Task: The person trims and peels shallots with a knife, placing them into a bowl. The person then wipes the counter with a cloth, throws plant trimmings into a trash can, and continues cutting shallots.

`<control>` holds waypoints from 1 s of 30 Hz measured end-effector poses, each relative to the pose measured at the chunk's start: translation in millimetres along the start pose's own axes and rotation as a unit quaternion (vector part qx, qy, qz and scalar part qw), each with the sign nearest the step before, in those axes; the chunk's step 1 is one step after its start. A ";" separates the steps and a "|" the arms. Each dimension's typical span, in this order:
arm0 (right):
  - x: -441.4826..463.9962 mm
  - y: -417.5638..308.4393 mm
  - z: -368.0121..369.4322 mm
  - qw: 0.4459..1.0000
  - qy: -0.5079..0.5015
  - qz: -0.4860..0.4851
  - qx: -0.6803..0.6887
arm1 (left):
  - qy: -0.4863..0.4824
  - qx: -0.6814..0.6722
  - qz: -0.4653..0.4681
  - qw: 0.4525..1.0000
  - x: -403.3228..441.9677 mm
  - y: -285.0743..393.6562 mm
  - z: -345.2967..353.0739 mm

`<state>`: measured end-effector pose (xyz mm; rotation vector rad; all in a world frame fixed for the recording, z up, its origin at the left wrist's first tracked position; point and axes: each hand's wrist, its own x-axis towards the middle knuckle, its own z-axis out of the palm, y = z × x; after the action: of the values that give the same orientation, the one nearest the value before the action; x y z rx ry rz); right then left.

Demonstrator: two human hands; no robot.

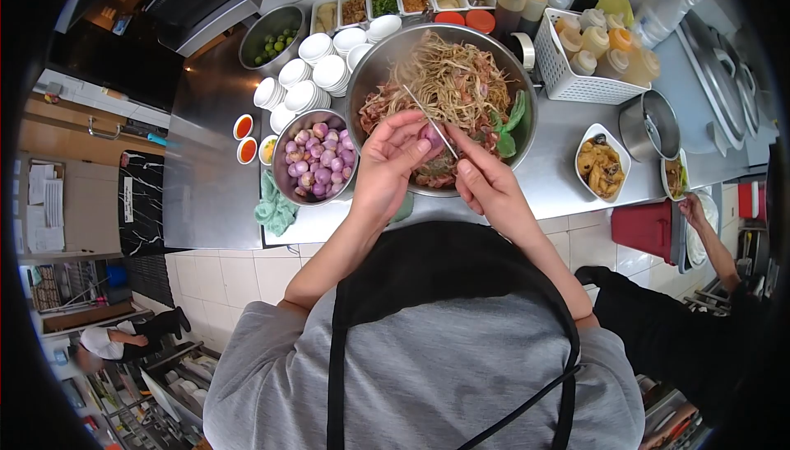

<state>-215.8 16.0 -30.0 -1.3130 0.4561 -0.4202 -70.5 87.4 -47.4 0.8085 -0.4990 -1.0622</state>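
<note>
Over the front of a large metal bowl (359, 88), my left hand (390, 158) pinches a purple shallot (429, 134) between its fingers. My right hand (487, 177) grips a small knife (429, 121), its thin blade against the shallot and pointing up and to the left. Beneath both hands the bowl holds stringy pale roots (453, 67), reddish scraps and a green leaf (512, 129). A smaller metal bowl full of purple shallots (322, 153) stands just left of my left hand.
White cups (331, 74) stand stacked behind the shallot bowl, near a bowl of limes (276, 42). A green cloth (275, 205) lies at the front edge. To the right are a white basket (568, 71) of bottles and a food dish (603, 166). Another person's hand (696, 209) holds a dish.
</note>
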 end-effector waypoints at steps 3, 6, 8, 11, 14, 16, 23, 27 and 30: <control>1.2 -1.6 0.9 1.000 -0.008 -0.011 0.001 | 0.012 0.013 0.005 1.000 -0.2 -0.1 1.3; 2.1 -1.8 0.7 1.000 -0.012 -0.016 -0.005 | 0.015 0.062 0.031 0.997 -0.2 -2.9 0.0; 1.9 -2.2 1.4 1.000 -0.011 -0.019 0.001 | 0.013 0.096 0.050 0.994 -0.5 -4.1 1.3; 2.2 -0.6 2.8 1.000 -0.004 -0.022 0.011 | 0.032 0.111 0.070 0.991 -2.0 -5.2 5.4; 1.5 -2.1 2.2 1.000 0.004 -0.008 0.023 | 0.030 0.170 0.129 0.977 -3.0 -7.8 7.7; 1.6 -1.7 2.4 0.999 0.008 0.009 0.032 | 0.022 0.181 0.156 0.971 -3.7 -8.7 9.5; 1.2 -1.7 0.8 1.000 -0.001 -0.017 -0.002 | 0.020 0.031 0.024 0.999 -2.1 -3.1 6.9; -1.3 -8.0 -3.8 0.999 -0.033 0.012 0.040 | 0.015 0.032 0.003 0.999 -2.5 -2.3 5.5; 0.6 -4.4 -5.0 0.999 -0.021 0.015 0.027 | 0.005 0.054 0.017 0.998 -2.9 -3.3 5.2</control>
<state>-218.1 10.7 -26.7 -1.2581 0.4265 -0.3774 -77.3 87.5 -46.7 0.8967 -0.5625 -1.0051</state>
